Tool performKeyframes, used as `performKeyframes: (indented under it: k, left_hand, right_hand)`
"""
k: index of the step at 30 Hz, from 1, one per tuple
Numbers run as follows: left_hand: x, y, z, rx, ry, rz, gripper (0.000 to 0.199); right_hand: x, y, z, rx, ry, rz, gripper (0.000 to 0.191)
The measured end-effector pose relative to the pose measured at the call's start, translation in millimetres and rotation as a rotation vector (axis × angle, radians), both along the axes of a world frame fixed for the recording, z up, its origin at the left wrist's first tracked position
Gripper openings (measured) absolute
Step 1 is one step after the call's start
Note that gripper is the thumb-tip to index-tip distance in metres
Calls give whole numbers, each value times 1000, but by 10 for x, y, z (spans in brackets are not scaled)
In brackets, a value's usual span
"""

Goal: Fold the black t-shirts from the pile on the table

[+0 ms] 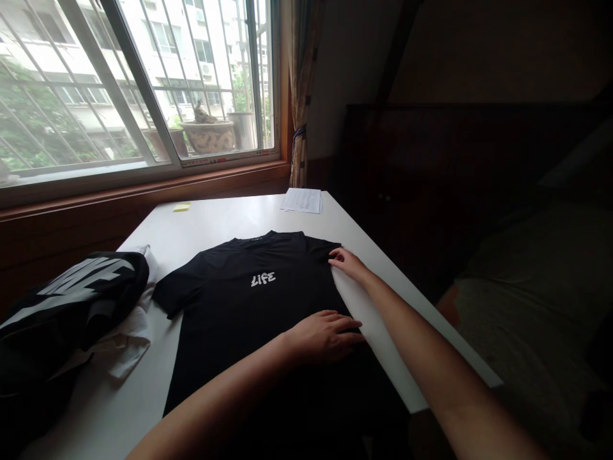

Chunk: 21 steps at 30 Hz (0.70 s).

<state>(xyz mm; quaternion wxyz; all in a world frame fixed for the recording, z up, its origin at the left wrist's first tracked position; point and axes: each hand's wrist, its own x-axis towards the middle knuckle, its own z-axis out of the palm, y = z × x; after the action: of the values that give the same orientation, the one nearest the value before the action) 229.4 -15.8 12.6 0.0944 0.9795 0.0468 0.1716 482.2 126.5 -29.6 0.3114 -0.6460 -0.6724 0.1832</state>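
Observation:
A black T-shirt (230,319) with small white lettering on its chest lies spread on the white table, its neckline toward the far side. My left hand (325,335) rests on the shirt near its right edge, palm down with the fingers apart. At the edge of the right-hand sleeve is my right hand (347,262), its thumb and fingers pinched on the sleeve's lower edge. The other sleeve lies out flat to the left.
Left of the shirt is a heap of black and white clothes (90,294). Papers (302,200) and a yellow note (182,207) lie toward the far edge of the white table (230,214). A barred window and curtain stand behind.

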Motion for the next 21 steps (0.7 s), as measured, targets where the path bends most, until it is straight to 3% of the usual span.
performKeyframes:
  k: [4, 9, 15, 21]
  left_hand:
    - [22, 277, -48, 20, -48, 231, 40]
    - [116, 692, -188, 39, -1, 508, 49]
    - [182, 754, -317, 74, 90, 519, 51]
    - [185, 670, -246, 26, 144, 469, 56]
  right_hand:
    - [18, 45, -95, 44, -64, -140, 41]
    - [36, 130, -145, 103, -74, -241, 26]
    - [77, 281, -181, 141, 18, -207, 14]
    - [119, 380, -189, 136, 133, -168, 13]
